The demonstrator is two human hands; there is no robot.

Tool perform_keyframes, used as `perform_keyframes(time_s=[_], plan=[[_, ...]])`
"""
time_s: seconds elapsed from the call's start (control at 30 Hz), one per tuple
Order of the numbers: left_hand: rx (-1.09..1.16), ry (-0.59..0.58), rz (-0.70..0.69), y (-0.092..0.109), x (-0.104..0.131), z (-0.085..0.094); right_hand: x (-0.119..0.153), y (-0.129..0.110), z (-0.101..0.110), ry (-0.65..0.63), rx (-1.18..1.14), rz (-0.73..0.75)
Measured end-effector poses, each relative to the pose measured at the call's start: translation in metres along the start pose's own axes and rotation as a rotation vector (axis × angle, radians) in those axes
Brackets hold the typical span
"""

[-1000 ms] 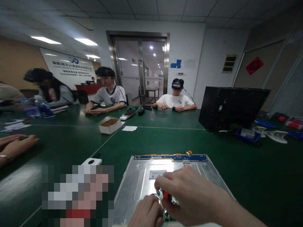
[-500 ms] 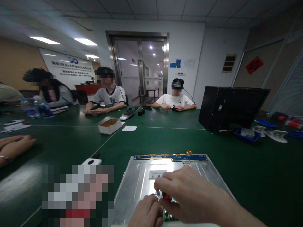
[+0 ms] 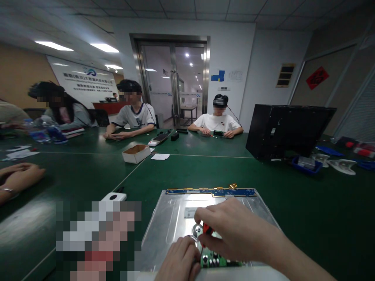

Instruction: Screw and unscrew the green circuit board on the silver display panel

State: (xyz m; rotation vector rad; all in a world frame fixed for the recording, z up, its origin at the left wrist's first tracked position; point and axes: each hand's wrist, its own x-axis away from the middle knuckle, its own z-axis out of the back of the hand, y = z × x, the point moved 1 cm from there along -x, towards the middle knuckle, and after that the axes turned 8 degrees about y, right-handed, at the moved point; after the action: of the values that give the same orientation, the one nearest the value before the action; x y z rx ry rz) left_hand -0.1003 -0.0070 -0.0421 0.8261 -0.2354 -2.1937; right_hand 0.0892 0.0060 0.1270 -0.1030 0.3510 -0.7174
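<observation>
A silver metal panel (image 3: pixel 170 218) lies on the green table, with a blue circuit strip (image 3: pixel 234 192) along its far edge. On its near part sits a green circuit board (image 3: pixel 215 260), partly covered by my hands. My right hand (image 3: pixel 234 230) is closed around a red and black screwdriver (image 3: pixel 207 229), its thin shaft pointing down at the board. Just left of it, my left hand (image 3: pixel 181 257) rests with bent fingers at the board's left edge; what its fingertips hold, if anything, is hidden. A round metal part (image 3: pixel 197 230) shows between the hands.
A white device (image 3: pixel 114 197) lies left of the panel, near a blurred-out area. Farther off are an open box (image 3: pixel 136 153), a black monitor (image 3: pixel 290 132) and a blue tray (image 3: pixel 307 166). Several people sit around the table; another person's hands (image 3: pixel 25 177) rest at the left.
My right hand has shifted slightly up and right with the screwdriver, uncovering more of the green board and the round part. My left hand has moved slightly left.
</observation>
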Motion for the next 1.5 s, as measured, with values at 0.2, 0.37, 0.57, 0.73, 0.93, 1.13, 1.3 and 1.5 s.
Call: perform_keyframes(time_s=[0.2, 0.37, 0.57, 0.73, 0.93, 1.13, 1.3, 1.5], plan=[[0.005, 0.069, -0.004, -0.006, 0.006, -0.013, -0.001, -0.001, 0.002, -0.013, -0.035, 0.008], [0.019, 0.081, 0.018, -0.007, 0.007, -0.014, -0.001, 0.0, 0.0, -0.007, -0.017, -0.002], [0.061, 0.034, 0.002, 0.008, -0.003, 0.005, 0.002, 0.004, 0.006, 0.062, -0.004, -0.017], [0.077, 0.003, 0.063, 0.019, -0.006, 0.015, 0.002, 0.004, 0.01, 0.075, -0.019, -0.009], [0.142, 0.021, 0.096, 0.02, -0.001, 0.01, 0.004, -0.001, 0.007, 0.047, -0.017, 0.023], [0.152, -0.006, 0.103, 0.021, -0.002, 0.015, 0.002, -0.002, 0.005, 0.027, -0.028, 0.038], [0.144, -0.059, 0.1, 0.023, -0.005, 0.021, 0.0, -0.002, 0.004, 0.01, -0.004, 0.048], [0.154, -0.025, 0.114, 0.024, -0.005, 0.019, 0.0, -0.002, 0.003, -0.007, -0.004, 0.034]])
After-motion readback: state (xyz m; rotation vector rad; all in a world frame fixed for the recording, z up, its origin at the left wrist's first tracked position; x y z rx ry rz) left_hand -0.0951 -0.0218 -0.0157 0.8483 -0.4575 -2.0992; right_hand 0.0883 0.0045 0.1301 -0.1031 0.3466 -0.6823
